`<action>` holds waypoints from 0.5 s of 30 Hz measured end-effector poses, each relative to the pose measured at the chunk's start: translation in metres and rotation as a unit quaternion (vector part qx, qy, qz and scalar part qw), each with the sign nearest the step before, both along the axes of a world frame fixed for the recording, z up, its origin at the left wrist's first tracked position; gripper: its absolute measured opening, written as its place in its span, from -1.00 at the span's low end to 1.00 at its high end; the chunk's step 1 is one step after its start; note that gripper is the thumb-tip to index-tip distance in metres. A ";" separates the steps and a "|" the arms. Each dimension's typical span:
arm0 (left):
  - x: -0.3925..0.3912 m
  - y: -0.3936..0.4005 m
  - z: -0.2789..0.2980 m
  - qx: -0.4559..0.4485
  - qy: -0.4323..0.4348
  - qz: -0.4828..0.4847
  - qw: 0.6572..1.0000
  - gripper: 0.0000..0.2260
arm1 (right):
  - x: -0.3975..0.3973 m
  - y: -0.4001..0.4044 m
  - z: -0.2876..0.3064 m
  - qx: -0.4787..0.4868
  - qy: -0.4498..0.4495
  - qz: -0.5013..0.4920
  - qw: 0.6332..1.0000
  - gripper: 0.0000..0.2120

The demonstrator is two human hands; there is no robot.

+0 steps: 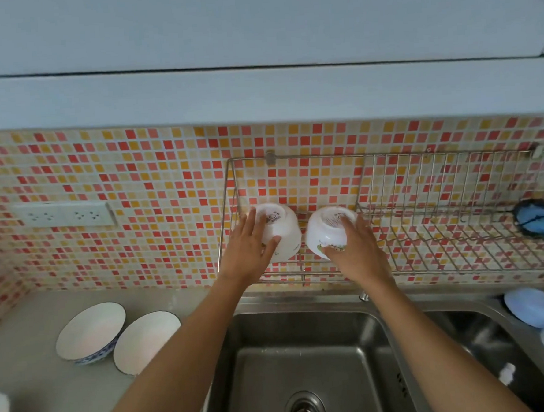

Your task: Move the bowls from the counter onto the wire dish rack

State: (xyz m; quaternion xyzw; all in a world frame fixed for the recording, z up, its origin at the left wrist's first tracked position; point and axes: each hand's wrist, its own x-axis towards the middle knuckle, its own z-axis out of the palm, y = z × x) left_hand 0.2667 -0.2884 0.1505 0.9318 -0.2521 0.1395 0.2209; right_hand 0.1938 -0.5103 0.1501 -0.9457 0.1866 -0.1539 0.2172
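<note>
Under the spread fingers of each hand sits one white bowl, both upside down at the left end of the wire dish rack (pixel 395 271) on the mosaic wall: the left hand (pixel 248 248) cups the left bowl (pixel 282 234) with its thumb across the near wall, and the right hand (pixel 356 248) covers the decorated bowl (pixel 325 237), thumb near its rim. The two bowls lie just beside each other, nearly touching between the thumbs. If either hand lets go before the rim is seated on the wires, the bowl could slide forward and drop into the steel sink (pixel 305 363) below the wrists; a nudge could also knock one against the other. Printed marks show on both bases, too small to read. Two blue-rimmed bowls (pixel 119 339) wait on the counter (pixel 37 395), well left of the left fingers.
</note>
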 end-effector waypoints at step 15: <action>-0.106 0.086 -0.055 -0.070 -0.061 0.104 0.990 -0.53 | -0.057 0.071 0.001 0.185 -0.284 0.135 0.931 -0.59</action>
